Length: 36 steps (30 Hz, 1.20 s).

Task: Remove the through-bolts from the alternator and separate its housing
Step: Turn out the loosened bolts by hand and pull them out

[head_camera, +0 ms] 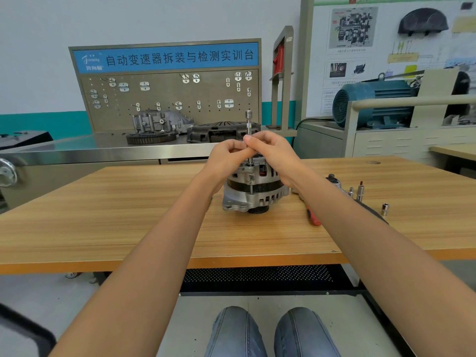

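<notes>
On the wooden bench (128,228), the alternator (253,188) is standing pulley-down. Above it, the left hand (226,153) and right hand (270,148) are both pinching an upright extension bar (248,124) seated on a through-bolt (251,186); loose sockets (385,209) are lying well right
</notes>
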Motion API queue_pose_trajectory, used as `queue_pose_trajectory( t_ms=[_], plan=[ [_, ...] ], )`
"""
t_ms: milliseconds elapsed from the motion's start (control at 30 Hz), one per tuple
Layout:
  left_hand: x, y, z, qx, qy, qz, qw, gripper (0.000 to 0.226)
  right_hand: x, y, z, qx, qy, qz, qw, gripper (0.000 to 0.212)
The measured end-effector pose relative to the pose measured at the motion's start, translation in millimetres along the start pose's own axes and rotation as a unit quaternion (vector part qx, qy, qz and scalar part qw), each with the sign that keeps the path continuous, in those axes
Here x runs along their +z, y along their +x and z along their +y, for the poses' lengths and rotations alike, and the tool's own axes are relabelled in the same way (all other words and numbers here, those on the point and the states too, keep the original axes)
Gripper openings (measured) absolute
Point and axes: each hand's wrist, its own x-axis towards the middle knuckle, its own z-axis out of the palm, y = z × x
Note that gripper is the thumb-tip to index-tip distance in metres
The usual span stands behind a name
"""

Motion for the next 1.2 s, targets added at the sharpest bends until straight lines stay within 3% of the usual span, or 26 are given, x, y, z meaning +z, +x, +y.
queue_pose_trajectory(
  t_ms=[167,333,500,667,800,967,1200],
  plan=[
    [-7,0,-2,0.000,-0.012,-0.045,0.999,0.010,-3,0,2,0.001,-0.013,-0.023,1.000,0.021],
    [-8,2,-3,-0.005,-0.011,-0.040,0.999,0.006,0,0,0,0.010,-0.006,-0.024,1.000,0.030],
    [4,2,-1,0.002,-0.011,0.034,0.999,0.020,2,0,1,0.000,0.009,0.002,1.000,0.019],
    [-3,0,-4,0.017,-0.004,-0.017,1.000,0.006,2,-1,4,-0.014,0.003,0.002,1.000,0.020],
    [-7,2,-6,0.010,-0.008,-0.044,0.999,0.009,2,-1,3,-0.004,0.023,-0.006,1.000,0.025],
    [-3,3,-2,0.009,0.001,-0.011,1.000,0.017,5,-2,2,0.000,0.023,0.013,1.000,0.033],
    [-5,6,2,0.006,0.039,-0.016,0.999,0.029,9,3,-2,-0.016,-0.042,0.041,0.998,0.013]
  ],
)
